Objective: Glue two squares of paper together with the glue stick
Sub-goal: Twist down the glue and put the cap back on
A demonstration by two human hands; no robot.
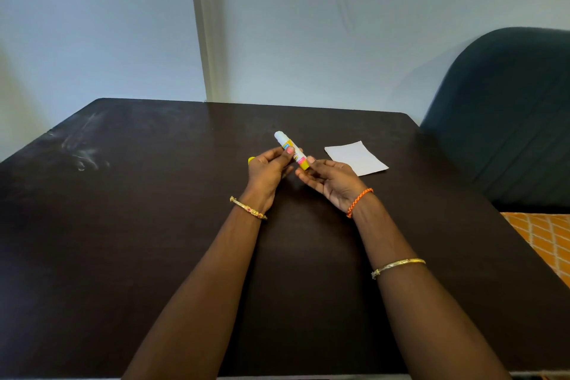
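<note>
A glue stick (291, 148) with a white and yellow body is held above the dark table (154, 225), its uncapped white end pointing up and away. My left hand (267, 173) grips the middle of the stick between thumb and fingers; a bit of yellow, perhaps the cap (251, 160), shows at that hand's far side. My right hand (331, 182) pinches the stick's yellow base with its fingertips. White paper (356, 158) lies flat on the table just right of my right hand; I cannot tell whether it is one square or two stacked.
A dark blue chair back (505, 114) stands at the table's right side. An orange patterned fabric (546, 241) shows beyond the right edge. A pale wall runs behind the table's far edge. Whitish smears mark the table's far left.
</note>
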